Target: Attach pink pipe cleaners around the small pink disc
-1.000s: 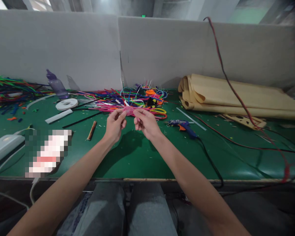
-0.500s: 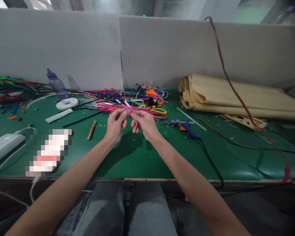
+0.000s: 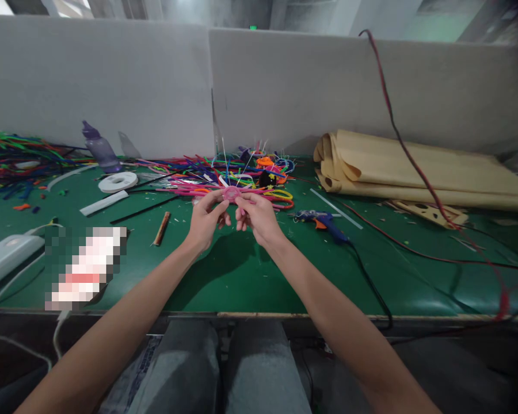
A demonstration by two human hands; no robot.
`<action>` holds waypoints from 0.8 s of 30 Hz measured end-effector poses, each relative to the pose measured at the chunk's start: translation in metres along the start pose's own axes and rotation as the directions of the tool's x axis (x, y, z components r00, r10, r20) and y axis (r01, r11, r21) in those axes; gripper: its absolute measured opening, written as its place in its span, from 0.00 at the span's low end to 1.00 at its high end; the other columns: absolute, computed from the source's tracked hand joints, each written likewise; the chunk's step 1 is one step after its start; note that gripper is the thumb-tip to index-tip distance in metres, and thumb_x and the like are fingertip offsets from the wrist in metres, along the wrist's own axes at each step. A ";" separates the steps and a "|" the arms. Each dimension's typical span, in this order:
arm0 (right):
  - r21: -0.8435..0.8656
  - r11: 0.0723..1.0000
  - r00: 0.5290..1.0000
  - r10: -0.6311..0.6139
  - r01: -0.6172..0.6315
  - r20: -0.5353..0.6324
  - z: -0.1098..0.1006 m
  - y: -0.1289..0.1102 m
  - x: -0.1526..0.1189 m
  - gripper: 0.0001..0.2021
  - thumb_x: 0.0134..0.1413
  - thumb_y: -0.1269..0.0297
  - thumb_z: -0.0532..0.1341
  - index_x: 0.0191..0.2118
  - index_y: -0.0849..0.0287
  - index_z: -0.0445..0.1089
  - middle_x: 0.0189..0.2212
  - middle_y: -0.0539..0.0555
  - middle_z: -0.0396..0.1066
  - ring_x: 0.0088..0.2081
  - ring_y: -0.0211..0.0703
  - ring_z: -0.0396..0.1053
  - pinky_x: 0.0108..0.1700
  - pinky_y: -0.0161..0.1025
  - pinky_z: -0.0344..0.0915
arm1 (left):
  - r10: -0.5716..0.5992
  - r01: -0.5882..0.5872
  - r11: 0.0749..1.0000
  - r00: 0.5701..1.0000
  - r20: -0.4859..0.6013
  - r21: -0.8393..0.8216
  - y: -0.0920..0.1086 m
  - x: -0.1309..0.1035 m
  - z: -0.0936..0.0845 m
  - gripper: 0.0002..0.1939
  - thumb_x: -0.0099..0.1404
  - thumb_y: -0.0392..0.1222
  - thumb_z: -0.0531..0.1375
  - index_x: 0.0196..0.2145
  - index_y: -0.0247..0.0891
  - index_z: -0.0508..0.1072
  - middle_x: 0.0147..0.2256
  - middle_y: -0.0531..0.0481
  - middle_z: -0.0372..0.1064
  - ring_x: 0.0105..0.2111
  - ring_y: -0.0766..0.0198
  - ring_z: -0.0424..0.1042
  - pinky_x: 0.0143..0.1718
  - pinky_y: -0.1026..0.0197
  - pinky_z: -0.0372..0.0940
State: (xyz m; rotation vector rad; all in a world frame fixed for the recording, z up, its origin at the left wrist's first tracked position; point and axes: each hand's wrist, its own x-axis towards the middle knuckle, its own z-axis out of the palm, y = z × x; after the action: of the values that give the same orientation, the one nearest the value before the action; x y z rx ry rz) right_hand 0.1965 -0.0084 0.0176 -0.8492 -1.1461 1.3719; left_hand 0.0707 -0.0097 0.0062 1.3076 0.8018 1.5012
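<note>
Pink round piece [image 3: 231, 194] shifted slightly rightward, left hand [image 3: 204, 221] and right hand [image 3: 259, 219] along; each grip pinching its edge, likely just repositioning.

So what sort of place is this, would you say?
Probably a craft workshop: a blue glue gun lies on the green worktable, colorful strands are heaped toward its back, and rolled brown paper sits at the right.

Matt brown paper roll [image 3: 380, 164], translucent purple plastic bottle [image 3: 102, 155] and smooth blue plastic glue gun [image 3: 334, 227] rest here on a glossy green tabletop [image 3: 259, 282].
</note>
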 end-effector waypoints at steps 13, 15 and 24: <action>0.010 1.000 1.000 0.027 -0.027 -0.011 -0.001 0.001 0.002 0.06 0.50 0.64 0.60 0.33 0.60 0.66 0.13 0.43 0.63 0.11 0.32 0.61 0.12 0.28 0.54 | -0.013 0.017 0.999 0.997 -0.082 0.038 0.000 0.000 0.000 0.14 0.53 0.38 0.62 0.40 0.36 0.74 0.29 0.51 0.72 0.13 0.75 0.61 0.11 0.70 0.48; 0.006 1.000 0.999 0.029 -0.029 -0.013 -0.001 0.001 0.002 0.04 0.51 0.65 0.60 0.32 0.60 0.65 0.13 0.43 0.63 0.11 0.32 0.61 0.11 0.28 0.53 | -0.020 0.022 0.999 0.996 -0.091 0.027 0.000 0.000 0.001 0.14 0.52 0.37 0.62 0.39 0.36 0.74 0.29 0.51 0.72 0.13 0.76 0.61 0.11 0.70 0.48; -0.026 0.999 1.000 0.021 -0.021 -0.012 0.000 -0.002 0.000 0.03 0.52 0.67 0.58 0.33 0.60 0.65 0.13 0.43 0.63 0.10 0.32 0.61 0.11 0.28 0.53 | -0.024 0.025 1.000 0.995 -0.102 0.004 -0.002 0.001 -0.001 0.13 0.54 0.42 0.63 0.38 0.36 0.75 0.14 0.57 0.62 0.12 0.72 0.61 0.12 0.70 0.50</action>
State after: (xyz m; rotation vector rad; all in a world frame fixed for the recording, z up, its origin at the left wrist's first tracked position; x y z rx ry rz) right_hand 0.1968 -0.0086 0.0199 -0.8892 -1.1508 1.3702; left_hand 0.0701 -0.0078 0.0048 1.2284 0.8842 1.5570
